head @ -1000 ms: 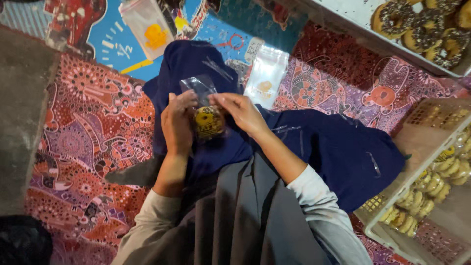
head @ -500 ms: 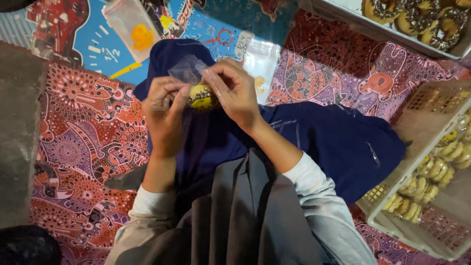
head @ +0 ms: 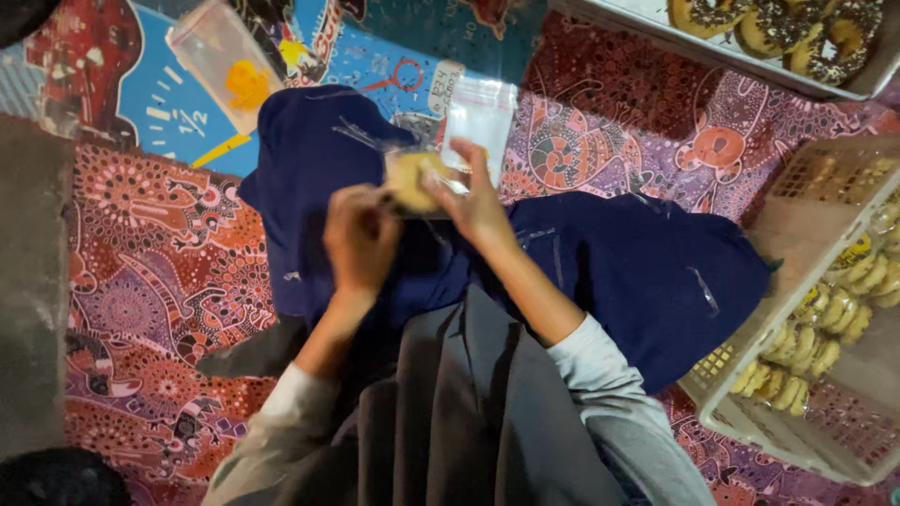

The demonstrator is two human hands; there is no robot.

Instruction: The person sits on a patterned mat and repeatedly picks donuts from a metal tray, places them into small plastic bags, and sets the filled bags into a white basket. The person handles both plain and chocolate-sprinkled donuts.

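Note:
Both hands meet over my lap, which is draped in dark blue cloth (head: 647, 272). Between them is a round pale doughnut in a clear plastic bag (head: 412, 178). My left hand (head: 361, 239) pinches the bag's near edge. My right hand (head: 473, 201) grips its right side with fingers spread upward. The picture is blurred, so the bag's mouth is hard to make out.
A stack of clear plastic bags (head: 478, 117) lies just beyond my hands. Another clear bag with something yellow (head: 225, 61) lies at the top left on a patterned mat (head: 150, 272). A tray of topped doughnuts (head: 778, 37) stands at the top right; a pale basket of packed doughnuts (head: 816, 328) is on the right.
The bagged doughnut has turned, its dark topped side giving way to a pale side. The view has shifted too, so my hands now sit lower in frame, closer to me.

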